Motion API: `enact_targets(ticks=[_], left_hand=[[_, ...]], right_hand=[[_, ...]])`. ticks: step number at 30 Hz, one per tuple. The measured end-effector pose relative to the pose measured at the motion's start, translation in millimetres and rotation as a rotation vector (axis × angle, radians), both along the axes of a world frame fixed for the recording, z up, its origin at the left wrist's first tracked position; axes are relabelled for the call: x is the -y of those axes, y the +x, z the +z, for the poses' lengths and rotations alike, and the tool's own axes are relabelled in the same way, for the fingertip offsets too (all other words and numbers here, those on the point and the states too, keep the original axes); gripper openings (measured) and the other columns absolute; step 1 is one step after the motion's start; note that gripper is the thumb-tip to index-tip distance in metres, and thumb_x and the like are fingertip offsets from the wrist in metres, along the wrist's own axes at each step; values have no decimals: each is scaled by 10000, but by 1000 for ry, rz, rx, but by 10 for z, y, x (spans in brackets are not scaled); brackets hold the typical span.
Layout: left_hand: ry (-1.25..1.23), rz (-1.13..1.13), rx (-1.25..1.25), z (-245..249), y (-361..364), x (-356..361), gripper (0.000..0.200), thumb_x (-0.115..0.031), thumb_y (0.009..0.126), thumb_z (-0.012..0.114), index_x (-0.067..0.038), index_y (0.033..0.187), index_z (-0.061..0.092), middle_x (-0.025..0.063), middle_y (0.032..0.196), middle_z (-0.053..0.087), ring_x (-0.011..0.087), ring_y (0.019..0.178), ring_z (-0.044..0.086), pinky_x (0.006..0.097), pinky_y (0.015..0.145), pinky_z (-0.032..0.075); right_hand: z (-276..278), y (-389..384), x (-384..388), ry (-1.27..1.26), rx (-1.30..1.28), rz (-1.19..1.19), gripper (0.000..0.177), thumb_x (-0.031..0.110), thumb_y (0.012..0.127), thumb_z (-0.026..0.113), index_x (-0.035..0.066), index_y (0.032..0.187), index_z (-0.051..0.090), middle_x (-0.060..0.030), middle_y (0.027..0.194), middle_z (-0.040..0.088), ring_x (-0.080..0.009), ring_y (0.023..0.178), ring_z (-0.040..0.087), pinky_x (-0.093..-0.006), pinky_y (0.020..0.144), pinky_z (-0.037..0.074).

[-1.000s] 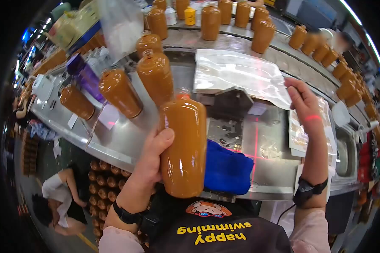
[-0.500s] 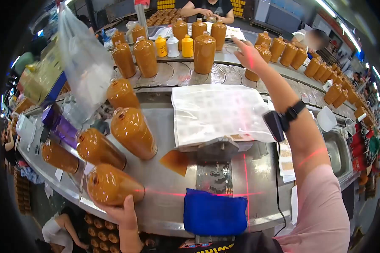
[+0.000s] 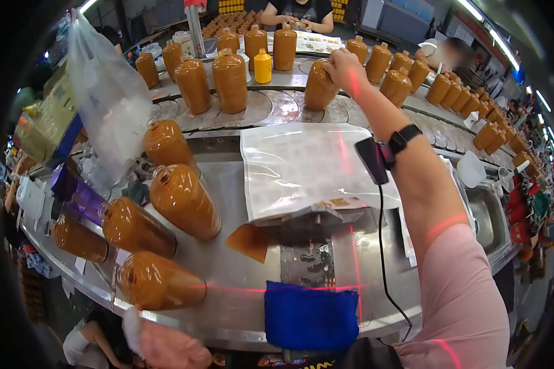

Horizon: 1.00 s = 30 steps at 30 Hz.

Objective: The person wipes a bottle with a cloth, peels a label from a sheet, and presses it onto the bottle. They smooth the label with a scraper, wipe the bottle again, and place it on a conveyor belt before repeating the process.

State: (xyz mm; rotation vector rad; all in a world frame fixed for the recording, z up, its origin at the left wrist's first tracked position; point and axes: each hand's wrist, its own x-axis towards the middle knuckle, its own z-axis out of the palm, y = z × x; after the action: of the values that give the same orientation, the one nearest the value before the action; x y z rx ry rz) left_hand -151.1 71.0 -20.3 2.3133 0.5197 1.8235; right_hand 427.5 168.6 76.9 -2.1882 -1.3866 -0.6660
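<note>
At the far conveyor my right hand (image 3: 346,69) is closed round the upper part of a glossy brown bottle (image 3: 320,89), which leans slightly. My left hand (image 3: 169,345), smeared by motion, is at the near left edge of the table, just below another brown bottle (image 3: 160,281). Something pale shows at its fingers, too blurred to name. Further brown bottles (image 3: 186,203) stand on the left part of the metal table. A white sheet (image 3: 301,166) with rows of small labels lies in the middle, over a metal stand (image 3: 317,221).
A blue cloth (image 3: 311,317) lies near the front edge. Several brown bottles and a yellow bottle (image 3: 263,66) stand along the conveyor (image 3: 277,109). A plastic bag (image 3: 108,92) hangs at left; a sink (image 3: 489,215) is at right. A person (image 3: 298,15) sits across the conveyor.
My right hand has closed on a brown bottle at the conveyor, having been stretched out above it. My left hand has let go of the nearest bottle and moved down towards me.
</note>
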Motion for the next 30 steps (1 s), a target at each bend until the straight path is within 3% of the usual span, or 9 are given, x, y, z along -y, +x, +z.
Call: enact_targets(ticks=[3,5,10,15,17,20,21,23,30], left_hand=[[-59,-28,-293,286,219,177,605,-387,958,487,21,1382,349,268,1420,381,411,1322,398,511,1131,279],[-208,-212,-213,279,319,205,598,-361,963,516,27,1383,343,269,1432,370,396,1333,398,487,1136,281],[-435,-659,-39,689,1053,266,858,-408,859,717,60,1435,285,244,1349,472,325,1257,480,424,1070,373],[-1147,-1309,-52,776,1475,454,912,-512,839,708,9,1460,289,136,1273,530,225,1165,546,341,992,445],[-1421,-1496,-90,637,1361,560,871,-509,843,699,-3,1441,319,116,1260,532,182,1138,554,312,950,469],[-1622,-1291,-98,527,1130,752,778,-498,864,670,-24,1403,368,105,1201,569,164,1025,613,305,857,527],[-1696,-1232,-117,496,1084,767,768,-497,869,666,-25,1399,373,107,1191,576,170,1003,626,307,843,537],[-1718,-1186,-104,488,1098,777,659,-481,913,625,-34,1353,421,106,1143,607,166,949,652,305,796,557],[-1732,-1168,-126,429,1347,595,561,-419,955,599,-25,1322,440,99,1105,626,157,933,658,307,803,552]], right_hand=[[260,-118,484,134,111,209,242,236,862,668,5,912,619,-161,1016,626,-358,1041,579,-445,875,477],[659,-534,943,167,191,293,225,205,881,694,26,855,559,-103,931,590,-264,863,591,-350,790,471],[1276,-1424,1944,44,-284,709,213,180,950,624,28,832,533,-49,1000,596,-136,976,555,-287,838,441],[703,-2386,2327,25,-772,870,180,174,984,564,31,874,562,-70,1019,597,-148,1013,544,-283,898,429],[308,-2487,2390,56,-1040,751,221,240,1010,541,29,960,585,-64,1013,600,-137,1014,546,-282,909,433],[-208,-2600,2593,33,-1180,662,395,372,1041,466,9,1124,598,-42,1058,629,-106,996,552,-268,904,436],[-334,-2625,2634,45,-961,623,427,392,1036,470,7,1173,594,-43,1075,640,-110,980,562,-267,848,463],[-450,-2651,2739,-38,-1123,516,410,375,1032,483,18,1203,593,-49,1057,642,-117,955,573,-274,779,487],[-555,-2404,2818,-6,-850,462,321,287,1019,507,48,1213,596,-55,1069,643,-126,921,581,-279,730,497]])
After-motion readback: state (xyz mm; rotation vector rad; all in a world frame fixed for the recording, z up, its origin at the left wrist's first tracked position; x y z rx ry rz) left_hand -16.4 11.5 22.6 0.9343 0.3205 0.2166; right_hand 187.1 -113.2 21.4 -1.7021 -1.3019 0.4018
